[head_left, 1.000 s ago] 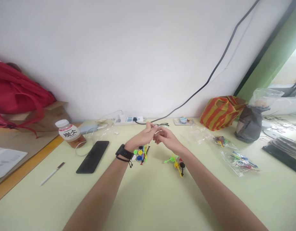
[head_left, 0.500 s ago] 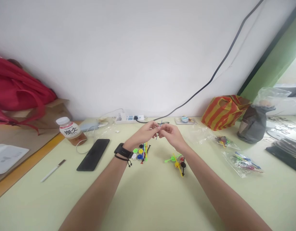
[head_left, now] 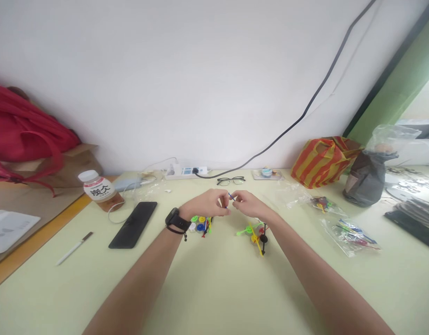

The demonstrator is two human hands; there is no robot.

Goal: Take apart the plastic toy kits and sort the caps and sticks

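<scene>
Both hands meet above the middle of the table, fingertips close together. A thin blue plastic stick (head_left: 231, 197) shows between them, mostly covered by fingers. My right hand (head_left: 251, 204) pinches it at its right side. My left hand (head_left: 209, 203), with a black watch on its wrist, is curled in a pinch, and a bit of blue shows at its fingertips. Below the left hand lie small coloured discs (head_left: 201, 227) and a bunch of coloured sticks (head_left: 207, 228). Near the right forearm sit joined disc-and-stick pieces (head_left: 255, 238) in green, yellow, red and black.
To the left are a black phone (head_left: 133, 225), a white pen (head_left: 74, 249) and a drink bottle (head_left: 101, 191). Glasses (head_left: 231, 180) and a power strip (head_left: 186, 173) lie along the wall. Plastic packets (head_left: 352, 237) and a striped bag (head_left: 324, 162) stand at the right.
My hands have come down a little toward me, uncovering the glasses behind. The blue stick, upright before, now slants, and more of it is hidden by my fingers.
</scene>
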